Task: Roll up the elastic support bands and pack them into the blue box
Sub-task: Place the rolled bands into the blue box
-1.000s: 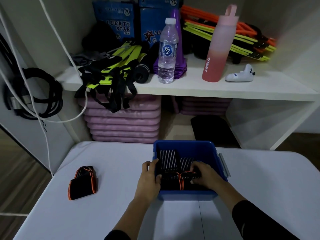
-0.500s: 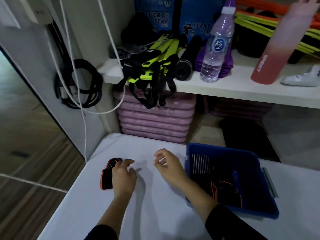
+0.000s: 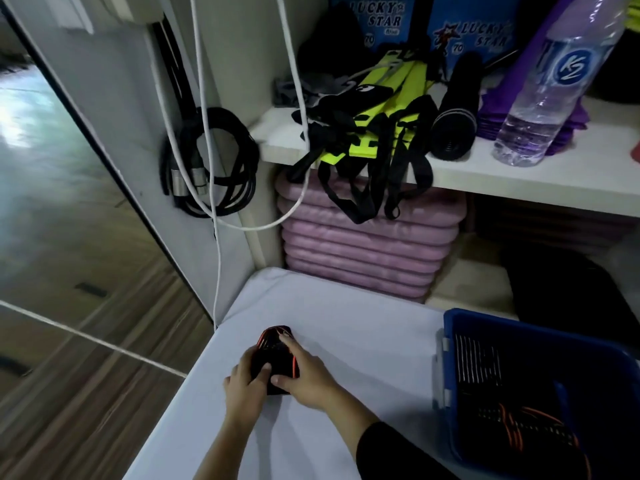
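— Where are we?
— At the white table [image 3: 363, 317]. The blue box [image 3: 449, 323] stands at the right with packed bands [image 3: 478, 362] inside. One support band [image 3: 277, 336] lies well left of it.
— Our grip?
— Left hand [image 3: 247, 386] is curled round its near-left side; right hand [image 3: 308, 375] clasps the right edge. We should roll tight, edges level.

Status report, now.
Left hand and right hand grip support band on table. Blue box to its right, other bands inside. No obstruction between.
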`<state>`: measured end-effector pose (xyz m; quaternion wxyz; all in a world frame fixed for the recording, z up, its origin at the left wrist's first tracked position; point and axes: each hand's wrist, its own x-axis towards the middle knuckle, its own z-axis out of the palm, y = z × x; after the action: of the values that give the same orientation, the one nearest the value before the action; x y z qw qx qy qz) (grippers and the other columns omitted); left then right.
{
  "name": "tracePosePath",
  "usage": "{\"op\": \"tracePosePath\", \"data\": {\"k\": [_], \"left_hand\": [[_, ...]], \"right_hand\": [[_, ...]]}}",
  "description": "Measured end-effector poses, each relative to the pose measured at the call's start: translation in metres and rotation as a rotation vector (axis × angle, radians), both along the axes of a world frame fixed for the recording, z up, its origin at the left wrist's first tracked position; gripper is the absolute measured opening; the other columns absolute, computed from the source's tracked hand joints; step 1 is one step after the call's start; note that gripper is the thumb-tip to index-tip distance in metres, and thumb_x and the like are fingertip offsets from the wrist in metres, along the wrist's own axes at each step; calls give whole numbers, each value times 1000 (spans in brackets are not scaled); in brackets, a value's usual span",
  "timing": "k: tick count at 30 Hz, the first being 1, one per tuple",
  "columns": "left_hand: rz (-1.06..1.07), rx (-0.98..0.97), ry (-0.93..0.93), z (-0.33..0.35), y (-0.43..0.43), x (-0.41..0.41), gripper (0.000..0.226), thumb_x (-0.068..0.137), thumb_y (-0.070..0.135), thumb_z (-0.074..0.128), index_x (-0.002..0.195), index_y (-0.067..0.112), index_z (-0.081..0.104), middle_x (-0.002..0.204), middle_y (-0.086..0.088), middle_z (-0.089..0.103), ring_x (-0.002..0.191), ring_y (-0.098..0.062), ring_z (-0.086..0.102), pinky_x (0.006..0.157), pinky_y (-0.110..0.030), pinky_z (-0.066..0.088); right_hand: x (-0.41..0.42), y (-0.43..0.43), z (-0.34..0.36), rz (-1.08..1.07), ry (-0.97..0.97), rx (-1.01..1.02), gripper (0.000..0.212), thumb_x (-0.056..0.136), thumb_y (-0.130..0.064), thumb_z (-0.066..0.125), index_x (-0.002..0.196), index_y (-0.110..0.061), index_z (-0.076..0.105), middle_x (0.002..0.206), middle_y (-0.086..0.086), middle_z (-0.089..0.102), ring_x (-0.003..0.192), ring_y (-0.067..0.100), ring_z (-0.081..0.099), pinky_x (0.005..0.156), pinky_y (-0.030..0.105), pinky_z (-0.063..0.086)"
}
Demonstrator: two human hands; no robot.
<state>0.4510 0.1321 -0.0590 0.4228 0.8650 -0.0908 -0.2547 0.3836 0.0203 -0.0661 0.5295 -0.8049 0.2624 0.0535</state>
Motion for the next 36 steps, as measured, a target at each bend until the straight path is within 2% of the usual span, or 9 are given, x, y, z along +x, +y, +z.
{"op": "tracePosePath", "data": {"k": [4, 8, 11, 16, 18, 20, 28, 32, 36], "left_hand": [[14, -62, 127, -5, 5, 4, 49, 57, 52, 57, 106, 48, 50, 108, 0, 64, 109, -27, 57, 100, -47, 43], [0, -206, 123, 10, 1, -11, 47, 72, 30, 69, 116, 34, 52, 106, -4, 64, 98, -21, 63, 89, -40, 51], [12, -281, 79, 19, -7, -24, 31, 89, 22, 59, 118, 31, 53, 105, -4, 63, 95, -18, 62, 80, -31, 50], [-69, -387, -50, 51, -27, -55, 20, 97, 27, 43, 110, 30, 58, 89, 0, 68, 82, -17, 63, 76, -29, 49], [-154, -370, -115, 61, -37, -70, 20, 95, 19, 47, 107, 29, 59, 86, 2, 67, 75, -10, 60, 71, -18, 47], [-268, -344, -170, 69, -50, -86, 25, 91, 9, 52, 106, 27, 61, 88, 2, 67, 76, -5, 59, 64, -6, 43], [-569, -283, -187, 80, -101, -155, 34, 89, 18, 58, 122, 21, 53, 116, 0, 52, 76, -1, 56, 63, 2, 40], [-629, -235, -168, 75, -118, -176, 41, 91, 22, 54, 131, 23, 44, 125, -4, 47, 92, -13, 60, 78, -11, 48], [-641, -167, -174, 70, -126, -183, 51, 90, 15, 54, 138, 19, 36, 128, -9, 43, 106, -26, 58, 92, -35, 50]], "right_hand": [[-2, 0, -8, -68, -1, -4, 61, 83, -28, 63, 137, -39, 36, 139, 1, 47, 128, 20, 44, 107, 34, 38], [-18, -10, -4, -110, -41, 53, 55, 78, -27, 62, 125, -46, 41, 134, -3, 46, 124, 18, 45, 105, 38, 41], [-38, -21, 11, -137, -110, 71, 50, 72, -31, 60, 110, -59, 43, 130, -10, 50, 122, 14, 46, 105, 40, 41], [-94, -48, 57, -226, -241, 102, 45, 78, -26, 62, 114, -48, 48, 127, -8, 50, 120, 14, 49, 105, 41, 42], [-123, -61, 79, -288, -279, 103, 44, 84, -19, 62, 116, -46, 49, 128, -5, 50, 119, 16, 50, 104, 41, 44], [-155, -75, 98, -346, -316, 76, 45, 87, -14, 62, 120, -42, 49, 128, -5, 50, 117, 15, 52, 103, 35, 45], [-264, -114, 121, -565, -377, 8, 60, 85, -5, 64, 128, -39, 40, 126, -5, 54, 116, 11, 54, 94, 24, 46], [-295, -118, 112, -573, -258, 66, 71, 85, -10, 65, 140, -35, 28, 130, -2, 45, 119, 16, 51, 104, 38, 44], [-293, -112, 97, -489, -124, 109, 66, 87, -7, 63, 141, -23, 27, 119, -8, 43, 111, 9, 49, 92, 16, 45]]}}
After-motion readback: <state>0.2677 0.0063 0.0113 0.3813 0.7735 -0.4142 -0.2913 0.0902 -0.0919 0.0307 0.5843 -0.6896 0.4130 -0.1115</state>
